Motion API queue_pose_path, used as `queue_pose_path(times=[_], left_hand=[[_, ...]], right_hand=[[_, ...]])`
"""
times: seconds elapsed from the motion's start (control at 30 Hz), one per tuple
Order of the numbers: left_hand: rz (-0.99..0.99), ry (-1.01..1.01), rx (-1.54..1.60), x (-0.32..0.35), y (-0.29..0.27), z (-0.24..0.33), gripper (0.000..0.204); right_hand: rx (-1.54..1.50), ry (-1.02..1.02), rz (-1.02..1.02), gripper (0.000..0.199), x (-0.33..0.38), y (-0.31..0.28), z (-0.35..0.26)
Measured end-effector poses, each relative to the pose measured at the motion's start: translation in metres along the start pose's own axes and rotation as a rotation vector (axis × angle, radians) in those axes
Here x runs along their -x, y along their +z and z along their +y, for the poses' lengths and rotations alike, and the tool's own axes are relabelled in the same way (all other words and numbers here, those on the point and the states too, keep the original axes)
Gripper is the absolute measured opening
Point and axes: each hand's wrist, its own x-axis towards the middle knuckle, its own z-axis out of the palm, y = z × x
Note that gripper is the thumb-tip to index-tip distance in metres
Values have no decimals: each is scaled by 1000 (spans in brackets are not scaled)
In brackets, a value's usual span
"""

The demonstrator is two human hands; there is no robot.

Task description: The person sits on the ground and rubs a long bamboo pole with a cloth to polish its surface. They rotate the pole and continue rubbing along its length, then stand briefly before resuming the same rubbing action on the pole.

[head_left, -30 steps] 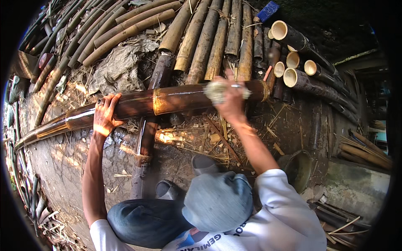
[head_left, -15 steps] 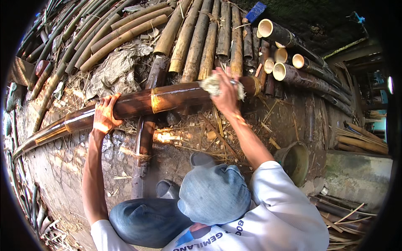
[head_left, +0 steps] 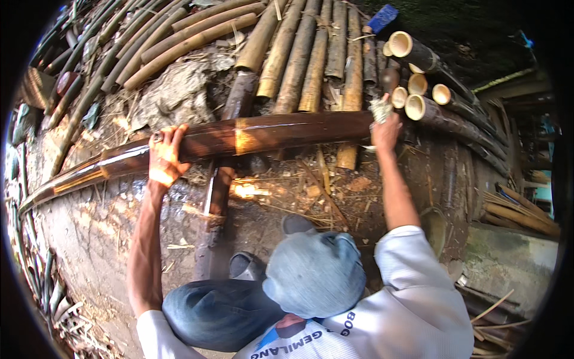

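Note:
A thick, dark brown bamboo pole [head_left: 305,128], wet and shiny with paler rings at its joints, lies across in front of my knees. It rests on a dark crosswise pole [head_left: 216,194] under its middle. My left hand [head_left: 167,157] grips the pole left of that support, fingers over its top and thumb on the near side. At the pole's right end, my right hand [head_left: 385,133] is closed round a pale wad of fibre [head_left: 380,109]. The wad is at the end of the pole, which the hand partly hides.
Several bamboo poles [head_left: 299,63] lie in a row beyond, with pale cut ends [head_left: 414,107] on the right. A crumpled grey sheet [head_left: 179,90] lies far left. A blue block-like object [head_left: 382,18] sits at the back. A bucket [head_left: 435,230] stands by my right arm, near a concrete ledge [head_left: 508,254].
My right hand has moved right along the pole with the fibre wad, out to the pole's end. My left hand keeps its place on the pole. The whole view has shifted slightly.

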Motion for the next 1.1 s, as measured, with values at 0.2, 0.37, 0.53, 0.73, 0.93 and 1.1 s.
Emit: queue_pose_path(times=[0.2,0.37,0.53,0.73,0.93,1.1], left_hand=[[-17,-23,-67,11,-3,5,104],[-137,-97,-91,19,-5,15,107],[54,-84,-57,38,-1,23,106],[192,-80,-104,49,21,26,104],[152,-92,-51,57,12,29,108],[-231,-84,10,36,-19,-1,116]], right_hand=[[-131,-254,-68,46,-47,23,40],[170,60,-309,36,-54,52,59],[175,-352,-150,60,-67,77,109],[79,-181,-399,52,-57,57,67],[-137,-400,-337,39,20,48,-62],[-110,-283,-298,37,-5,21,41]])
